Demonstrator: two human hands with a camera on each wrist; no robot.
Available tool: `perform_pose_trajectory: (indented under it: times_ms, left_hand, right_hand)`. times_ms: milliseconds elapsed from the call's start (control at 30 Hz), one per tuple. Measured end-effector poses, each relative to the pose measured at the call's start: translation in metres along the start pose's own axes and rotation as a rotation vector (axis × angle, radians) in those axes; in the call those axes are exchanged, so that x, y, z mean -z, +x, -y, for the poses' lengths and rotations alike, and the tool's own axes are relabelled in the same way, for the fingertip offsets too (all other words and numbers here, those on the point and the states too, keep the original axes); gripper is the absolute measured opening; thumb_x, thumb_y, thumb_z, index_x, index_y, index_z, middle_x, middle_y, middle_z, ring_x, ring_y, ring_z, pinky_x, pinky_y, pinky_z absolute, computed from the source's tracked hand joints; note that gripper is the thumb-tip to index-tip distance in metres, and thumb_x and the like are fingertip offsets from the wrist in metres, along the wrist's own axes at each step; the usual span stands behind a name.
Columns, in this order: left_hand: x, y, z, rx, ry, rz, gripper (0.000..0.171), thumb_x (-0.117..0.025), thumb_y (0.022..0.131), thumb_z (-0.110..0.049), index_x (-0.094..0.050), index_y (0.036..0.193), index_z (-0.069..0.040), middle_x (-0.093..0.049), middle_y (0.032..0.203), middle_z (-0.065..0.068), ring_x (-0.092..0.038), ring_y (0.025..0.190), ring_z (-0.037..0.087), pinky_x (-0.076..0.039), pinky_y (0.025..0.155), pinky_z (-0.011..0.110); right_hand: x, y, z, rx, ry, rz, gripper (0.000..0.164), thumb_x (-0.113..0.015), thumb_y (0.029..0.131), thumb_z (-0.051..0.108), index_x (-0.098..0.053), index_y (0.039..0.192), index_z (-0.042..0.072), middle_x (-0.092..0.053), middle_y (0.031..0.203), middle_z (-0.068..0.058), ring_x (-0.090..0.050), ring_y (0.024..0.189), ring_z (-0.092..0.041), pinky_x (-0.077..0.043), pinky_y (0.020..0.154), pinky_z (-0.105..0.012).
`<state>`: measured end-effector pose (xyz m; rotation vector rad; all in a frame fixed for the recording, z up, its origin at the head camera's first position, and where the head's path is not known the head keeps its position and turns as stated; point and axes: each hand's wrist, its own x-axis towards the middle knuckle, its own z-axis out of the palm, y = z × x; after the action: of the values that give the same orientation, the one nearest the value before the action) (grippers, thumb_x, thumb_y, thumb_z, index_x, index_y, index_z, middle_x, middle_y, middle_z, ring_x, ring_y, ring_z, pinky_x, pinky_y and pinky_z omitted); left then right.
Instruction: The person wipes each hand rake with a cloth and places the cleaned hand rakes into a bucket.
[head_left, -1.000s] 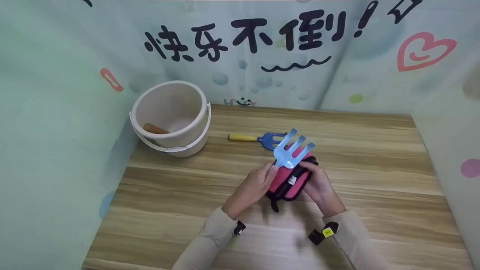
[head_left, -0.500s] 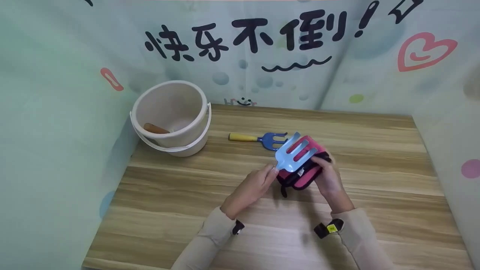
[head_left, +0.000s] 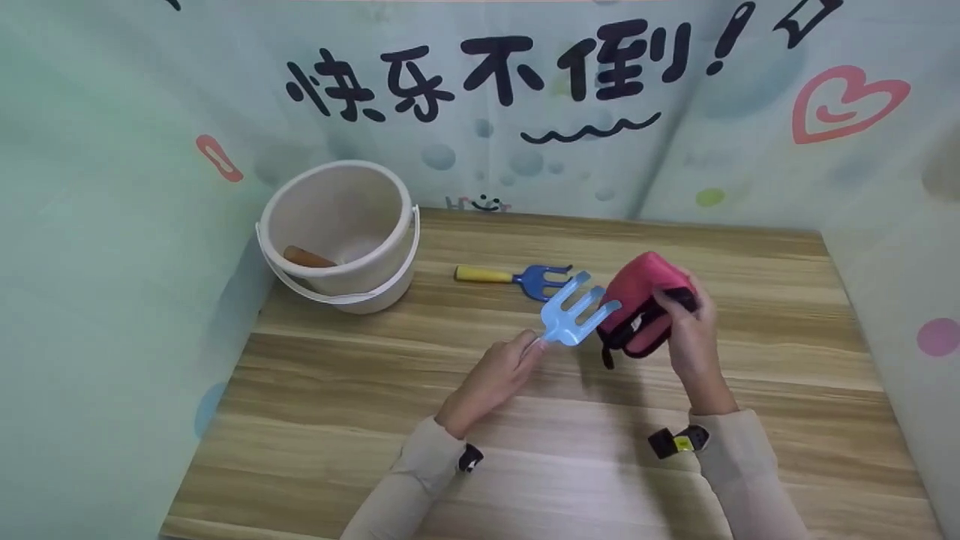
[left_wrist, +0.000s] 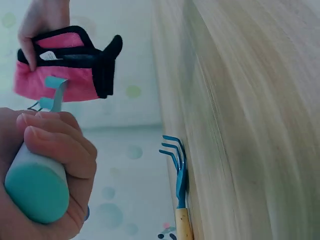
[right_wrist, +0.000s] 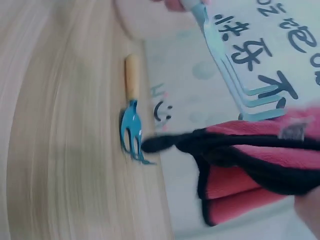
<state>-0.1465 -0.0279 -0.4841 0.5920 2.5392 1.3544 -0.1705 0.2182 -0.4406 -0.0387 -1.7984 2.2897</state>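
Observation:
My left hand (head_left: 491, 379) grips a light-blue hand fork (head_left: 566, 319) by its handle, tines pointing up and away. In the left wrist view the fingers curl round the handle, whose rounded end (left_wrist: 37, 192) is teal. My right hand (head_left: 694, 341) pinches a pink cloth pouch (head_left: 637, 289) with black trim, held above the table, its thumb on the black edge. A small white label and a black loop show on the pouch. The fork's tines overlap the pouch's left side in the head view. Behind them a dark-blue fork (head_left: 541, 283) with a yellow wooden handle lies on the table.
A white bucket (head_left: 390, 289) with its carrying handle lowered stands at the back left of the wooden table (head_left: 337, 420). Inside it lies a brown handle-like piece (head_left: 306, 257). Printed cloth walls (head_left: 105, 247) enclose the table at the back and both sides.
My right hand has moved right and away with the pouch, drawing it out from behind the light-blue fork. My left hand keeps its grip on the fork and has shifted only slightly.

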Motion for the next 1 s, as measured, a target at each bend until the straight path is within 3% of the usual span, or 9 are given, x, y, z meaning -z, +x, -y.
perform_pose_trajectory:
  times_ms: [100, 233, 400, 533, 800, 1000]
  left_hand:
    - [0.0, 0.001, -0.003, -0.038, -0.05, -0.058, 0.03, -0.037, 0.101, -0.034, -0.052, 0.092, -0.009, -0.038, 0.065, -0.006, -0.037, 0.056, 0.005, -0.031, 0.05, 0.017]
    - [0.0, 0.002, -0.008, -0.08, -0.09, -0.129, 0.028, -0.041, 0.1, -0.032, -0.052, 0.089, -0.009, -0.037, 0.063, -0.006, -0.035, 0.055, 0.005, -0.029, 0.048, 0.017]
    - [-0.003, 0.003, -0.012, -0.084, -0.119, -0.145, 0.028, -0.039, 0.1, -0.033, -0.052, 0.092, -0.009, -0.036, 0.063, -0.007, -0.035, 0.055, 0.004, -0.03, 0.048, 0.017]
    - [-0.004, 0.004, -0.013, -0.068, -0.118, -0.131, 0.029, -0.036, 0.101, -0.034, -0.051, 0.093, -0.01, -0.037, 0.064, -0.006, -0.037, 0.056, 0.005, -0.034, 0.049, 0.018]
    - [-0.001, 0.004, -0.015, -0.056, -0.005, -0.067, 0.03, -0.032, 0.102, -0.036, -0.049, 0.099, -0.011, -0.033, 0.066, -0.005, -0.036, 0.058, 0.007, -0.033, 0.052, 0.018]
    - [-0.001, 0.003, -0.017, -0.049, 0.017, -0.047, 0.034, -0.03, 0.102, -0.038, -0.051, 0.101, -0.011, -0.034, 0.066, -0.006, -0.036, 0.058, 0.007, -0.033, 0.053, 0.019]
  right_hand:
    - [-0.005, -0.002, -0.005, -0.171, 0.007, -0.028, 0.027, -0.056, 0.086, -0.007, -0.062, 0.093, 0.018, -0.061, 0.089, 0.004, -0.058, 0.086, -0.01, -0.047, 0.079, -0.023]
    - [-0.014, -0.009, -0.017, -0.377, 0.038, 0.104, 0.025, -0.054, 0.086, -0.005, -0.061, 0.093, 0.018, -0.063, 0.088, 0.004, -0.061, 0.085, -0.01, -0.049, 0.079, -0.025]
    - [-0.027, -0.02, -0.03, -0.491, 0.146, 0.246, 0.026, -0.049, 0.088, -0.006, -0.06, 0.1, 0.013, -0.066, 0.091, 0.001, -0.064, 0.086, -0.012, -0.05, 0.08, -0.027]
    - [-0.033, -0.026, -0.035, -0.501, 0.174, 0.28, 0.024, -0.047, 0.087, -0.007, -0.059, 0.098, 0.011, -0.067, 0.089, -0.001, -0.064, 0.083, -0.013, -0.05, 0.078, -0.027]
    - [-0.032, -0.027, -0.038, -0.476, 0.307, 0.217, 0.037, -0.039, 0.088, -0.01, -0.056, 0.112, 0.014, -0.065, 0.105, -0.002, -0.061, 0.1, -0.014, -0.046, 0.09, -0.029]
    - [-0.03, -0.025, -0.032, -0.409, 0.338, 0.18, 0.041, -0.037, 0.088, -0.011, -0.059, 0.108, 0.018, -0.064, 0.105, 0.001, -0.06, 0.098, -0.013, -0.047, 0.087, -0.029]
